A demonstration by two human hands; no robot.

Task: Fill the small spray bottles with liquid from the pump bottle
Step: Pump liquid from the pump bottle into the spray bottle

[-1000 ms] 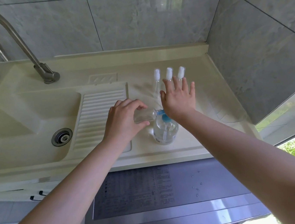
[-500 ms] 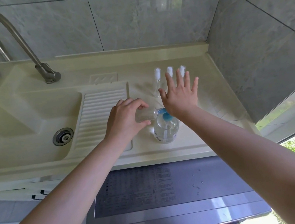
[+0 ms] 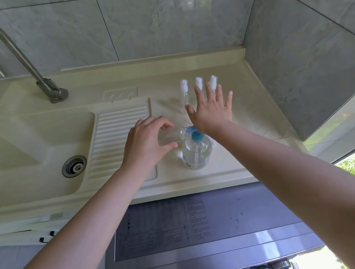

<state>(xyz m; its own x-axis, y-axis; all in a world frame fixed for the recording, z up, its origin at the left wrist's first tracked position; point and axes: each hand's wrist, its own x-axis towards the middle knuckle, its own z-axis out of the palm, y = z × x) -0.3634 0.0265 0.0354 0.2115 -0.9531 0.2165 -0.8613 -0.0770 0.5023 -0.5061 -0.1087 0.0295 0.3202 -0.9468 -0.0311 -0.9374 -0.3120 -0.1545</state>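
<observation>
A clear pump bottle (image 3: 197, 153) with a blue pump head stands on the cream counter (image 3: 231, 168). My left hand (image 3: 146, 143) grips a small clear spray bottle (image 3: 172, 137) lying sideways, its mouth against the blue spout. My right hand (image 3: 210, 110) is flat with fingers spread, its heel on the pump head. Three small spray bottles (image 3: 184, 89) with white caps stand in a row behind, the two on the right partly hidden by my fingers.
A cream sink (image 3: 30, 151) with a drain (image 3: 74, 166) and ribbed washboard (image 3: 117, 139) lies to the left, under a curved metal tap (image 3: 15, 55). Grey tiled walls close the back and right. A grey washing machine top (image 3: 204, 226) sits below the counter edge.
My right hand has lifted and spread its fingers wider over the pump head. My left hand keeps the small bottle at the spout.
</observation>
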